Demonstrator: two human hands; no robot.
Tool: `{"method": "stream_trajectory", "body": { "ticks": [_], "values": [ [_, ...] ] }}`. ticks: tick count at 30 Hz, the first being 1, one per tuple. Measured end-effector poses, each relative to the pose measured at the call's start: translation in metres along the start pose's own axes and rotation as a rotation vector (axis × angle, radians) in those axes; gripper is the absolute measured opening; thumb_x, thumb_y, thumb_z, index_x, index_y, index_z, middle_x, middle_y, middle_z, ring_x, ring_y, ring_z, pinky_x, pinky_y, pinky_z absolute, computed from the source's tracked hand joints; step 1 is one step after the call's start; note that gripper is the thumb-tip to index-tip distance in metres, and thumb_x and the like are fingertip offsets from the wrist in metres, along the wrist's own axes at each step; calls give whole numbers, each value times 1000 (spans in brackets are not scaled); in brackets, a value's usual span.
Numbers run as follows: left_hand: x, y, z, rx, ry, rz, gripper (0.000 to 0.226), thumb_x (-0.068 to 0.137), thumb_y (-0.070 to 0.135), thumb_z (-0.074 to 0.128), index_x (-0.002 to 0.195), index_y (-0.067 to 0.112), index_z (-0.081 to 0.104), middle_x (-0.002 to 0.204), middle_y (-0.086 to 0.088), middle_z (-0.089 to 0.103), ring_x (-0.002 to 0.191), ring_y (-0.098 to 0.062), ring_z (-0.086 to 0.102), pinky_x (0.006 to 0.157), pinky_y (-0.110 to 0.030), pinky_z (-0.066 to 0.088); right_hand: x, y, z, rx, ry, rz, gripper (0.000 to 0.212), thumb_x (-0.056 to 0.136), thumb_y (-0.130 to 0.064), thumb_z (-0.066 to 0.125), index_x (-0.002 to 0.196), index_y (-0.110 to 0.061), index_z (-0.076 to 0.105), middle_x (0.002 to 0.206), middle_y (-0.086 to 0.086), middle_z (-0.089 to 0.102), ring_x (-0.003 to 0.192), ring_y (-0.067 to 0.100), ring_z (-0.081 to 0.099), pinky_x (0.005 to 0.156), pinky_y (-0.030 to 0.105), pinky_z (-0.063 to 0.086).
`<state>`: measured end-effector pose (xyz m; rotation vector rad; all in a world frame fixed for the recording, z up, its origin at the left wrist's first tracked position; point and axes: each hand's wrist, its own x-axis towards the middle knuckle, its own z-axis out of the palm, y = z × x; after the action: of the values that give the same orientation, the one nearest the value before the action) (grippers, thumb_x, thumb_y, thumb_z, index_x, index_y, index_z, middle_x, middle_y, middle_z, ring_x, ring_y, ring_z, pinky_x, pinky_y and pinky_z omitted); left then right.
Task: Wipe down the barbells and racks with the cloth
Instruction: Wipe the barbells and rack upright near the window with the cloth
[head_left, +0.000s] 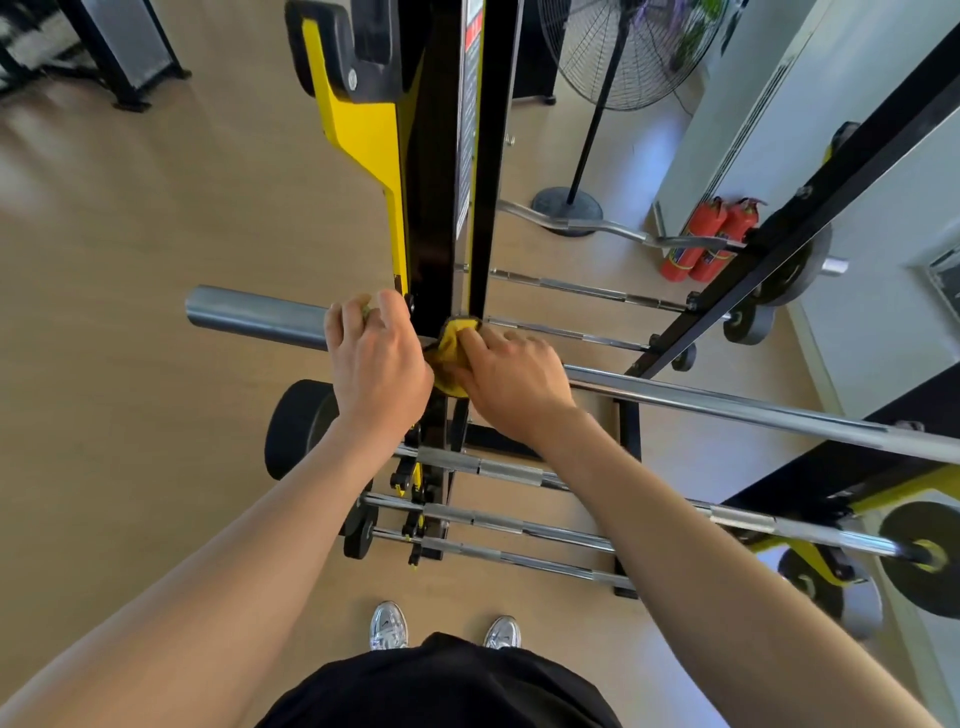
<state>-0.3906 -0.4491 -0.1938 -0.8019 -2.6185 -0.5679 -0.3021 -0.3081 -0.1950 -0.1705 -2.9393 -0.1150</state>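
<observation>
- The barbell (249, 314) sleeve, toward nine o'clock, is smooth satin-grey metal; its shaft, toward three o'clock, is mirror-glossy chrome.
- The cloth (451, 340) is soft yellow fabric, matt and crumpled.
- The rack upright (436, 208), toward twelve o'clock, is glossy black painted metal; its yellow bracket (363, 135) is glossy too.
- The weight plate (293, 426), at seven o'clock from the cloth, looks matt black and rubbery.
- The floor (130, 312) is smooth and wood-look, with a soft sheen.

Both hands meet at the rack upright (441, 218) — left hand (376, 358) gripping the barbell (727, 402), right hand (511, 376) pressing the yellow cloth (451, 343).
</observation>
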Motion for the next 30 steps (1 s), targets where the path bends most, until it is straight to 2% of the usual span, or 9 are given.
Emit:
{"method": "stream_trajectory", "body": {
  "ticks": [2, 5, 10, 14, 18, 22, 26, 28, 30],
  "values": [
    [-1, 1, 0, -6, 4, -16, 23, 91, 10, 45, 113, 8, 49, 94, -14, 69, 107, -36, 59, 107, -54, 41, 5, 10, -1, -28, -75, -89, 36, 106, -44, 52, 131, -18, 45, 113, 5, 66, 91, 24, 69, 71, 38, 57],
    [-1, 1, 0, -17, -10, -32, 25, 90, 7, 57, 113, 8, 49, 95, -14, 68, 106, -36, 59, 106, -55, 43, 18, 16, -12, 0, -228, -118, 43, 105, -54, 49, 128, -17, 46, 95, -1, 65, 76, 18, 64, 69, 35, 54],
    [-1, -2, -1, -18, -34, -16, 31, 91, 12, 68, 114, 9, 47, 97, -13, 68, 105, -34, 61, 106, -53, 44, 51, 24, -28, 559, -613, 233, 73, 103, -74, 20, 109, -14, 62, 95, 4, 65, 87, 19, 64, 84, 38, 47],
    [-1, -4, -4, -43, -26, 7, 24, 89, 7, 58, 111, 9, 48, 94, -13, 67, 102, -34, 61, 105, -52, 44, 30, 19, -15, 338, -359, 173, 62, 106, -69, 24, 99, -18, 60, 87, 1, 67, 77, 19, 67, 76, 40, 55],
    [0, -6, -1, -42, -14, 15, 27, 88, 6, 64, 110, 9, 49, 92, -12, 66, 98, -32, 61, 104, -50, 45, -29, 43, 4, -56, -29, -68, 43, 106, -54, 47, 135, -22, 46, 109, -1, 66, 86, 18, 67, 73, 36, 56],
    [0, -6, 1, -47, -3, 1, 26, 87, 4, 64, 109, 9, 50, 90, -10, 66, 97, -31, 60, 103, -49, 45, -1, 43, -15, 121, -289, 174, 64, 102, -74, 21, 105, -22, 58, 82, -4, 61, 64, 9, 55, 63, 34, 41],
    [0, -7, 2, -58, -6, 10, 29, 87, 6, 67, 109, 11, 49, 92, -9, 65, 100, -30, 59, 105, -49, 43, 46, 57, -24, 437, -731, 328, 55, 111, -51, 18, 119, -17, 60, 113, 8, 65, 85, 12, 57, 87, 38, 40],
    [1, -6, 2, -57, -2, 6, 28, 88, 5, 65, 109, 12, 49, 92, -9, 65, 101, -30, 59, 105, -49, 43, 51, 48, -23, 365, -707, 311, 39, 113, -41, 28, 113, -16, 58, 110, 9, 64, 86, 17, 60, 84, 39, 45],
    [1, -6, 3, -61, 14, 6, 23, 89, 2, 58, 109, 10, 49, 88, -10, 66, 101, -32, 59, 104, -50, 43, 34, 17, -12, 210, -393, 293, 37, 111, -43, 34, 105, -16, 59, 93, 4, 66, 77, 21, 63, 70, 38, 49]
  ]
}}
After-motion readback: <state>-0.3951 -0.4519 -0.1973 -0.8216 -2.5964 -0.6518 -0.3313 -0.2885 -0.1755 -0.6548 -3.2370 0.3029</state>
